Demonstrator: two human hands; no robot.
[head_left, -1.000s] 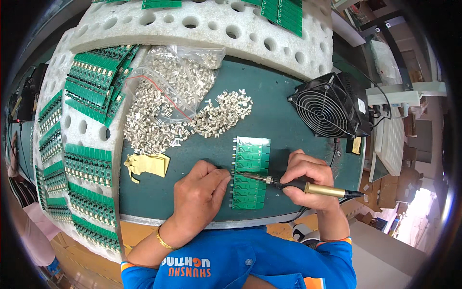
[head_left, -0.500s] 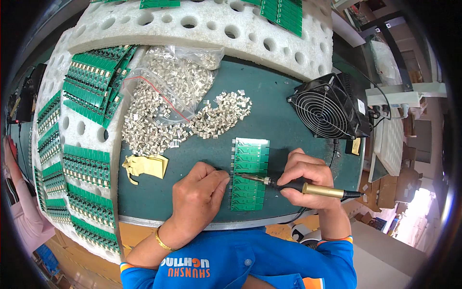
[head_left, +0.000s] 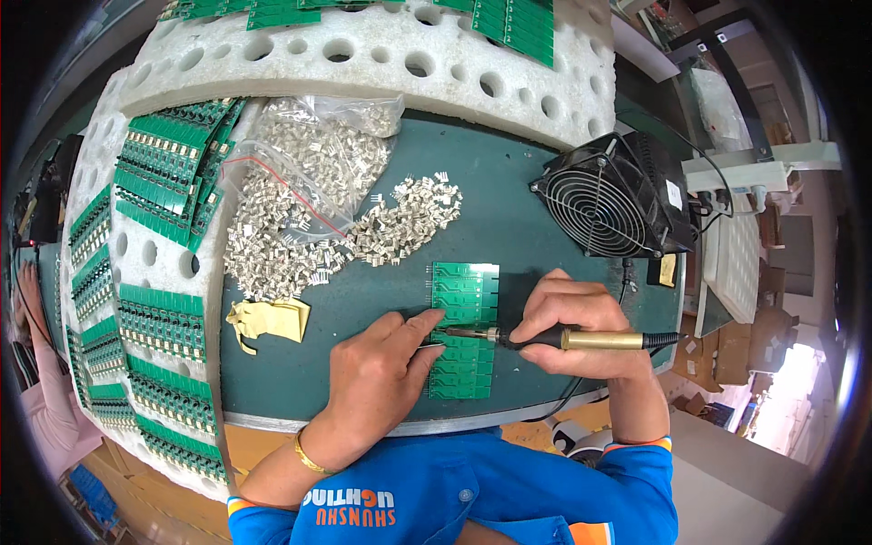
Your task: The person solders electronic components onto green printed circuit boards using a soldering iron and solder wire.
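A soldering iron with a brass-coloured handle end is gripped in my right hand, its tip pointing left over a green circuit board. The board lies lengthwise in front of me on the bench, with small pins along its left edge. My left hand is at that edge, index finger and thumb closed near the iron's tip. A thin silvery sliver shows by the thumb, but what the fingers pinch is too small to make out.
Loose white connectors lie beyond the board, beside a plastic bag of them. A black fan stands at the right. White foam at the left carries several circuit boards. Crumpled yellow paper lies near my left hand.
My left hand has moved slightly farther onto the board's left edge, and its index finger now reaches over it. The iron's tip stays over the board. The whole view has shifted a little.
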